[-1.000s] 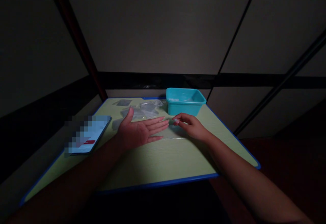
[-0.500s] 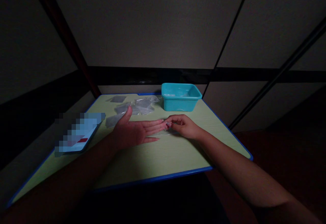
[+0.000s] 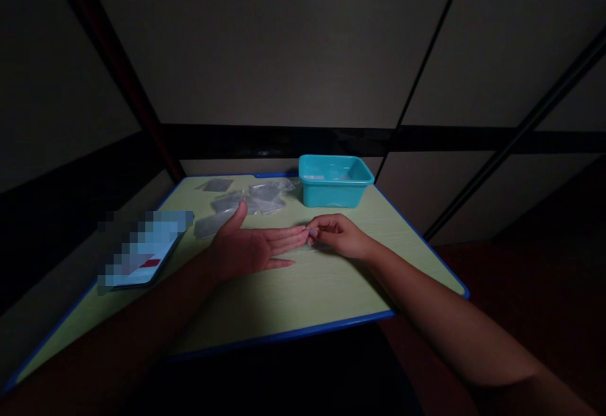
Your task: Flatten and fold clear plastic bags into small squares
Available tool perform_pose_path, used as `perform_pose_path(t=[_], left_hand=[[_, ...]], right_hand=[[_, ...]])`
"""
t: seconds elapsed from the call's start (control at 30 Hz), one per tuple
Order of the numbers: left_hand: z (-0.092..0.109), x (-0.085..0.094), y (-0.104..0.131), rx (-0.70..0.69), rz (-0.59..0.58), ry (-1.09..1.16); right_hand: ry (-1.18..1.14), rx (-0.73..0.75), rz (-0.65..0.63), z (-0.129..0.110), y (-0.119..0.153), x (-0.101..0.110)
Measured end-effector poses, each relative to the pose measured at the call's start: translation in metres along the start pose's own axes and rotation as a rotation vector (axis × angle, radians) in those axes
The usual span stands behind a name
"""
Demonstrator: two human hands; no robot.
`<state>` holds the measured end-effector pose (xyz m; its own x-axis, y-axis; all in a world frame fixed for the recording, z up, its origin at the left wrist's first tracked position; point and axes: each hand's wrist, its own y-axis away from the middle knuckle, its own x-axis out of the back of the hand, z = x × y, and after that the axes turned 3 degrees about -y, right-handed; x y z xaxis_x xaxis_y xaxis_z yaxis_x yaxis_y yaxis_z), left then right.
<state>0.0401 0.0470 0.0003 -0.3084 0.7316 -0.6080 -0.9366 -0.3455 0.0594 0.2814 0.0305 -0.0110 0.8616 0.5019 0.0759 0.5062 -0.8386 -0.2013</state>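
Observation:
My left hand (image 3: pixel 253 249) is stretched out palm up above the table, thumb raised, with its fingertips meeting my right hand. The fingers of my right hand (image 3: pixel 338 234) are pinched together at those fingertips. Between them shows a small, pale, shiny bit of something, too small to name. Under the hands a thin clear plastic piece (image 3: pixel 310 249) lies on the table, mostly covered. Behind my left hand are several flat clear plastic bags (image 3: pixel 267 194) with grey contents, some overlapping.
A turquoise plastic basin (image 3: pixel 337 195) stands at the back right of the pale green table (image 3: pixel 284 296), which has a blue edge. At the left lies a phone or tablet (image 3: pixel 156 249) with its screen lit, partly blurred out. Wall panels (image 3: pixel 279 43) rise behind the table.
Both hands hold nearly the same pose, fingertips together. The view has shifted very slightly; nothing on the table has visibly moved.

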Motion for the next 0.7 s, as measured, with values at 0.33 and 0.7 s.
perform_pose_path(t=[0.33,0.7], left_hand=[[-0.002,0.006,-0.001,-0.051,-0.031,0.014],[0.019,0.004,0.007,-0.344,0.285,0.013]], right_hand=[[0.107,0.002,0.018,0.008,-0.002,0.005],[0.757,0.173,0.219,-0.001,0.0,0.015]])
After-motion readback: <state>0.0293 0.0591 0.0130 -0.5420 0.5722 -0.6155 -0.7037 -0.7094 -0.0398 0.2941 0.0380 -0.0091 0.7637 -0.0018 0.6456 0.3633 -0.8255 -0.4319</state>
